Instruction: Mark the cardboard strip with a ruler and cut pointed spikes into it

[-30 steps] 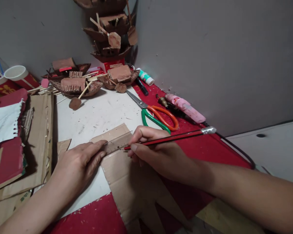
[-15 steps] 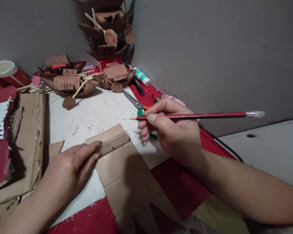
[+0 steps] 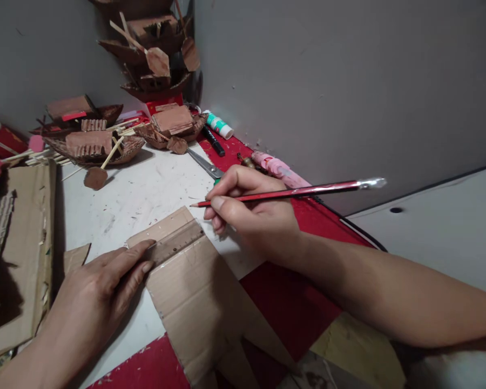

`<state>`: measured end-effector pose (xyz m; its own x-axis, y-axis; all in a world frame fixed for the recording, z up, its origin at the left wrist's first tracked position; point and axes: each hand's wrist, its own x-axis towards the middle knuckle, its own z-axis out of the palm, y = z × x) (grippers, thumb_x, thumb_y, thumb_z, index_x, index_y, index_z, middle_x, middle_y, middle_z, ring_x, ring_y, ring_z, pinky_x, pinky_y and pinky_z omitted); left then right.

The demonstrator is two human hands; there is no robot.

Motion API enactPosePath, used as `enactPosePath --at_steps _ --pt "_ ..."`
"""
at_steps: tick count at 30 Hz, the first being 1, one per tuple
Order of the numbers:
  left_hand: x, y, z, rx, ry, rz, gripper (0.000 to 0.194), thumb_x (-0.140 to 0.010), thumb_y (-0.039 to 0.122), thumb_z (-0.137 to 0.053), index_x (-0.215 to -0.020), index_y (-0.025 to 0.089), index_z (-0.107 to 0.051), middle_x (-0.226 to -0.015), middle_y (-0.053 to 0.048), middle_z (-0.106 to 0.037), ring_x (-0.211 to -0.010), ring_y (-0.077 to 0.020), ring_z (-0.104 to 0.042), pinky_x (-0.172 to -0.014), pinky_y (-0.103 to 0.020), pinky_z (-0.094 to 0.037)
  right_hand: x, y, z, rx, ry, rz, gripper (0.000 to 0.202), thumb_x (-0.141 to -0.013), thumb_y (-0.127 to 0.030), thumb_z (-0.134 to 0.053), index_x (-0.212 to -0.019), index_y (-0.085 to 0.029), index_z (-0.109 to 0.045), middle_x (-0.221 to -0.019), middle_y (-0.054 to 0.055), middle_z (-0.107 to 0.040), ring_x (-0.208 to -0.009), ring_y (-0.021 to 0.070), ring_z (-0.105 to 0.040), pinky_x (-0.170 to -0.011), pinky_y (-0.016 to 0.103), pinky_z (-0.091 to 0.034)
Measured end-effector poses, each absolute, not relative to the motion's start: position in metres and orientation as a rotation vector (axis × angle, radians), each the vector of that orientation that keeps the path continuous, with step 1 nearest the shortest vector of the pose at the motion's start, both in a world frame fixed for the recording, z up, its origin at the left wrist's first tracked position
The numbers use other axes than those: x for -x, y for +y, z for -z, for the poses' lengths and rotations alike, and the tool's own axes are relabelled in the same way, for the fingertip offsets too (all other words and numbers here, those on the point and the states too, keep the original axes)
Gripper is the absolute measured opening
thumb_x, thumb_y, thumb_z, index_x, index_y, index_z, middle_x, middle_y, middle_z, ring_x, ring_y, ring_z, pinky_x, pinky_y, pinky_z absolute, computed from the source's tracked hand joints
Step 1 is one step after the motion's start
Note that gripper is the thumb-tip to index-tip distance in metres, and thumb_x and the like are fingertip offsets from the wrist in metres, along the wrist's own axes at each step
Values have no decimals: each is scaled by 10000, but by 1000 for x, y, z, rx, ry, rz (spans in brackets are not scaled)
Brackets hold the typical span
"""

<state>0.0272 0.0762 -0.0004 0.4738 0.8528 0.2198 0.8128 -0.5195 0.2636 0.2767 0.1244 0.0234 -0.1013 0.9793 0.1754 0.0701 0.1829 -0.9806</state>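
My left hand (image 3: 99, 292) presses its thumb and fingertips onto the left end of a clear ruler (image 3: 182, 244). The ruler lies slantwise across the far end of a brown cardboard piece (image 3: 198, 292), whose near end has pointed cuts. In my right hand (image 3: 255, 210) is a red and black pencil (image 3: 316, 190), gripped near its sharpened tip. That tip hovers around the cardboard's far right corner; whether it touches cannot be made out. Partly hidden behind my right hand lies a pair of scissors (image 3: 206, 163).
Several cardboard model boats (image 3: 89, 146) with paddles stand at the back, some stacked in the corner. Cardboard sheets (image 3: 20, 259) lie at the left by a red cup (image 3: 4, 138). A black marker (image 3: 214, 141), a glue stick (image 3: 220, 125) and a pink item (image 3: 279, 168) lie along the wall.
My right hand has brought the pencil tip left and slightly down, close to the cardboard's far corner. The view has shifted to the right. My left hand stays on the ruler.
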Motion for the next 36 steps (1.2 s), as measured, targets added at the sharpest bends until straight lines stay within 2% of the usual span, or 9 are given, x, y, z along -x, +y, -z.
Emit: enactPosePath --at_steps 9,17,27,36 --pt "-30 75 0 -2603 1470 -486 339 -959 362 -482 -1156 160 -670 -991 -120 -771 -766 -264 -746 -624 -379 -596 -279 124 -17 828 -2178 -1137 76 -763 -116 -527 -730 -183 -516 -701 -21 -558 -599 93 -475 -552 215 -362" --pt "-31 74 1 -2555 1486 -457 348 -964 359 -453 -1169 175 -666 -984 -133 -766 -785 -273 -739 -661 -396 -601 -274 124 -10 879 -2225 -1138 99 -815 -107 -516 -750 -180 -501 -716 -34 -535 -617 82 -458 -578 208 -348" --pt "-33 75 -1 -2528 1467 -491 347 -964 346 -451 -1164 163 -669 -948 -133 -766 -768 -270 -738 -657 -399 -603 -273 123 -9 839 -2279 -1117 97 -804 -101 -494 -776 -192 -479 -669 -41 -503 -588 89 -435 -551 216 -322" --pt "-31 75 0 -2472 1487 -525 362 -950 349 -482 -1175 143 -676 -1002 -139 -765 -810 -287 -743 -679 -427 -611 -276 124 -9 836 -2314 -1128 89 -839 -122 -501 -772 -180 -505 -681 -30 -518 -611 97 -448 -581 227 -340"
